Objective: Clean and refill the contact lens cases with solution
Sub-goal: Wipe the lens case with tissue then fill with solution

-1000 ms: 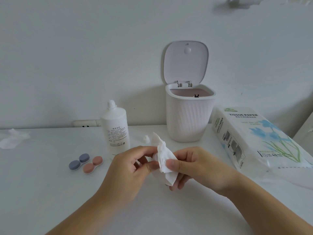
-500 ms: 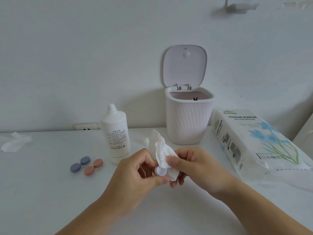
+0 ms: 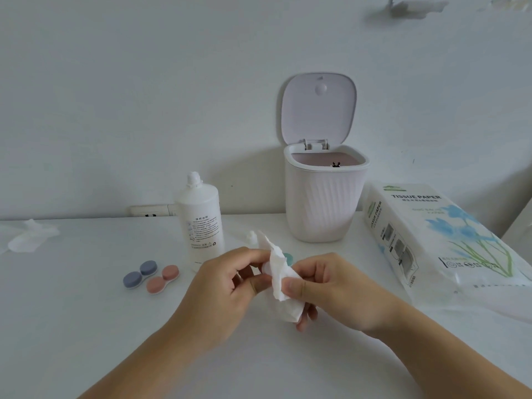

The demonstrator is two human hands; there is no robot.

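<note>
Since 0.5 s ago the tissue (image 3: 280, 279) has been drawn over the small white piece that showed between the 2 hands, so only a sliver of it peeks out at the tissue's left edge now. Left hand (image 3: 230, 286) has its fingers curled, thumb and fingertips pinching that covered piece (a lens case part, most likely, though too little shows to be sure). Right hand (image 3: 331, 286) grips the tissue, thumb pressed on its front and fingers curled behind the lower end. Both hands meet just above the table (image 3: 72, 326), near its middle.

At 9 o'clock from the hands lie 2 closed cases side by side, touching: a blue case (image 3: 140, 274) and a pink case (image 3: 163, 279). At 11 o'clock the solution bottle (image 3: 200, 223) stands upright, its nozzle bare. A small white cap (image 3: 251, 237) sits at 12 o'clock, just behind the tissue's tip, and a teal lid (image 3: 288, 258) peeks out beside the tissue. Farther back at 1 o'clock the bin (image 3: 324, 203) stands against the wall with its lid up. At 3 o'clock lies the tissue pack (image 3: 431, 237). A crumpled tissue (image 3: 28, 239) rests far off at 9 o'clock.
</note>
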